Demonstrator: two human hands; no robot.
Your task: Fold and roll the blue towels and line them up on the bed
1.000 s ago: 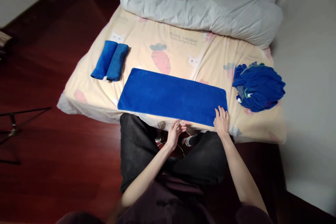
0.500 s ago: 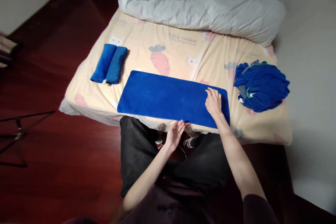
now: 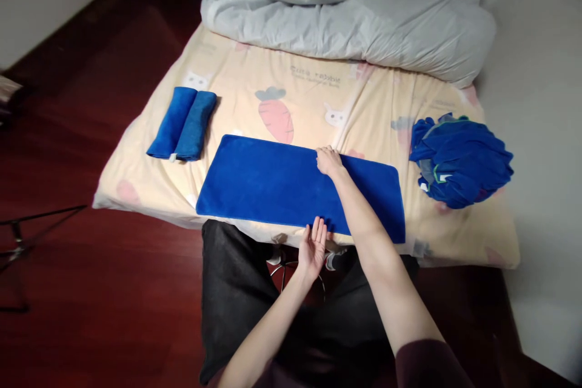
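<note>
A flat, rectangular, royal-blue fabric towel lies at the near edge of a bed covered in a cream cotton sheet printed with carrots. The person's right hand reaches across it to the far edge, fingers curled; whether they pinch the cloth cannot be told. The left hand is palm up at the near edge, fingers extended and grasping nothing. To the left sit two side-by-side blue fabric rolls; to the right, a crumpled blue cloth heap.
</note>
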